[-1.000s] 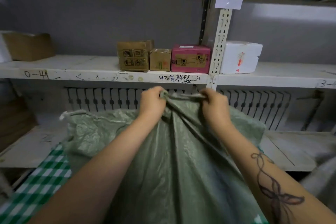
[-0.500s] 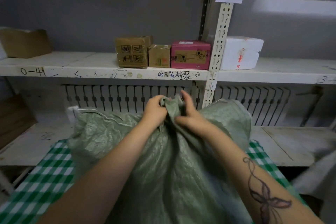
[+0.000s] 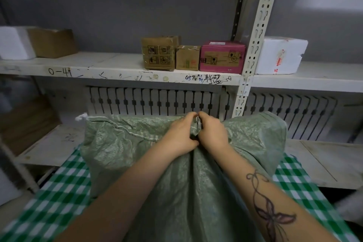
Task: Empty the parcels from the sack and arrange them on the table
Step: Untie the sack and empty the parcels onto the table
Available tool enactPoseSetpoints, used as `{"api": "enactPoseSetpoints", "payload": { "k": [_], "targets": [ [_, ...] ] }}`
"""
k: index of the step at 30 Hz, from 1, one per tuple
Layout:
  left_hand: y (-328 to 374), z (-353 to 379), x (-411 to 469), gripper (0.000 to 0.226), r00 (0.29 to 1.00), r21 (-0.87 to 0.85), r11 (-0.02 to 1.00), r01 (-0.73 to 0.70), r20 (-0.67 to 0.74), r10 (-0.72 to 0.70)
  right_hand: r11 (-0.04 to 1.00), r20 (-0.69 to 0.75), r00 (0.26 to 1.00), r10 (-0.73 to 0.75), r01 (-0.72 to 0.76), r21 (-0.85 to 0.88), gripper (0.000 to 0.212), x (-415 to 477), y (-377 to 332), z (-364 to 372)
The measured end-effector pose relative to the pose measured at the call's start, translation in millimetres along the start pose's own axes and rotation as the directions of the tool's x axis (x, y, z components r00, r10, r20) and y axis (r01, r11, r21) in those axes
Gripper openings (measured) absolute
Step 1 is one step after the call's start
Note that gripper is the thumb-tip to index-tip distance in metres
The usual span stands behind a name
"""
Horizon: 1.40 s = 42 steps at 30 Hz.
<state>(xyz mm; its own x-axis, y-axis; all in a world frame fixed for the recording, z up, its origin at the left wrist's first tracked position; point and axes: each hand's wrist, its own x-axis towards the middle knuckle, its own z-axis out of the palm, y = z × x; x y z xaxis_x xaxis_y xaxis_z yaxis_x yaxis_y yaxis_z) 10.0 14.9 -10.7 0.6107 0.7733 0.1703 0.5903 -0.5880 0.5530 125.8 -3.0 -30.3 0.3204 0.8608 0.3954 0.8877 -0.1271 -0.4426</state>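
Observation:
A large green woven sack (image 3: 125,147) lies bulging on a table with a green-and-white checked cloth (image 3: 59,192). Its top edge is bunched up at the middle. My left hand (image 3: 180,135) and my right hand (image 3: 212,133) sit side by side, touching, both clenched on that bunched fabric. A white cord end (image 3: 80,117) sticks out at the sack's far left corner. No parcels from the sack are visible; its contents are hidden.
Behind the table runs white metal shelving (image 3: 117,73). On the middle shelf stand two brown boxes (image 3: 159,53), a pink box (image 3: 222,57), a white foam box (image 3: 279,55), and at far left a brown carton (image 3: 52,42). An upright post (image 3: 253,55) rises right of centre.
My right hand moved left along the sack's top edge until it met my left hand; both now pinch the same bunch. The sack sank lower onto the table.

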Motion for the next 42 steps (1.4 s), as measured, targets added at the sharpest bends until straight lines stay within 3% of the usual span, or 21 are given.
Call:
{"api": "enactPoseSetpoints", "payload": {
  "k": [3, 5, 7, 10, 14, 17, 19, 21, 23, 26, 29, 31, 34, 36, 39, 42],
  "targets": [
    [-7.5, 0.6, -11.1, 0.082, 0.973, 0.036, 0.989, 0.145, -0.185, -0.136, 0.999, -0.030, 0.999, 0.036, -0.035, 0.042, 0.015, 1.5, 2.1, 0.1],
    [-15.0, -4.0, -15.7, 0.084, 0.948, 0.263, 0.928, 0.263, -0.252, -0.197, 0.996, -0.039, 0.997, 0.071, -0.069, 0.059, 0.014, 2.9, 7.0, -1.4],
    [-23.5, -6.5, -18.6, 0.088, 0.931, 0.404, 0.846, 0.350, -0.252, -0.265, 0.994, -0.052, 0.995, 0.087, -0.083, 0.070, 0.018, 4.3, 10.2, -0.6],
    [-30.8, -2.4, -18.1, 0.101, 0.904, 0.342, 0.837, 0.427, -0.144, -0.402, 0.995, -0.065, 0.995, 0.081, -0.077, 0.060, 0.016, 4.2, 7.3, 3.7],
    [-42.4, 9.7, -4.7, 0.105, 0.868, 0.098, 0.869, 0.485, 0.067, -0.492, 0.994, -0.094, 0.994, 0.053, -0.044, 0.100, 0.027, 3.1, 5.6, 8.2],
    [-45.3, 12.2, 3.0, 0.080, 0.895, -0.141, 0.892, 0.430, 0.192, -0.402, 0.988, -0.127, 0.992, 0.027, -0.007, 0.156, 0.024, 3.9, 5.7, 6.4],
    [-37.7, 8.1, 6.6, 0.066, 0.936, -0.331, 0.876, 0.349, 0.175, -0.307, 0.979, -0.154, 0.988, 0.025, 0.007, 0.202, 0.025, 9.0, 1.8, -1.2],
    [-21.9, -2.4, 10.6, 0.053, 0.960, -0.594, 0.756, 0.276, 0.140, -0.241, 0.966, -0.224, 0.974, 0.028, 0.032, 0.256, 0.027, 16.3, -6.8, -16.4],
    [-8.8, -12.5, 17.6, 0.040, 0.982, -0.822, 0.549, 0.150, 0.057, -0.182, 0.948, -0.319, 0.948, 0.004, 0.098, 0.303, 0.026, 23.0, -17.7, -33.6],
    [-1.9, -15.9, 24.0, 0.034, 0.978, -0.946, 0.323, 0.026, -0.042, -0.203, 0.929, -0.385, 0.920, -0.068, 0.199, 0.312, 0.027, 26.1, -27.2, -42.5],
    [-4.8, -7.8, 16.6, 0.035, 0.988, -0.938, 0.330, 0.104, 0.060, -0.141, 0.960, -0.242, 0.968, -0.068, 0.130, 0.247, 0.026, 25.2, -21.3, -35.8],
    [-4.2, -10.4, 15.1, 0.059, 0.998, -0.924, 0.381, 0.047, 0.028, -0.055, 0.961, -0.215, 0.976, -0.048, 0.103, 0.255, 0.030, 26.7, -18.4, -40.7],
    [-1.4, -20.3, 23.9, 0.102, 0.997, -0.842, 0.539, -0.029, -0.060, -0.039, 0.949, -0.208, 0.975, -0.074, 0.133, 0.287, 0.038, 25.8, -25.8, -53.2],
    [-4.6, -20.6, 23.4, 0.110, 0.999, -0.866, 0.498, 0.048, 0.037, -0.031, 0.923, -0.066, 0.993, -0.098, 0.115, 0.367, 0.043, 20.2, -28.3, -50.8],
    [-7.4, -4.8, 16.2, 0.087, 0.977, -0.949, 0.276, 0.150, 0.100, -0.189, 0.867, 0.151, 0.980, -0.132, 0.040, 0.497, 0.058, 7.2, -20.4, -43.7],
    [-5.7, 3.5, 24.3, 0.043, 0.919, -0.952, 0.290, 0.100, -0.024, -0.393, 0.819, 0.280, 0.951, -0.132, -0.055, 0.572, 0.059, -0.2, -16.0, -39.8]
  ]
}}
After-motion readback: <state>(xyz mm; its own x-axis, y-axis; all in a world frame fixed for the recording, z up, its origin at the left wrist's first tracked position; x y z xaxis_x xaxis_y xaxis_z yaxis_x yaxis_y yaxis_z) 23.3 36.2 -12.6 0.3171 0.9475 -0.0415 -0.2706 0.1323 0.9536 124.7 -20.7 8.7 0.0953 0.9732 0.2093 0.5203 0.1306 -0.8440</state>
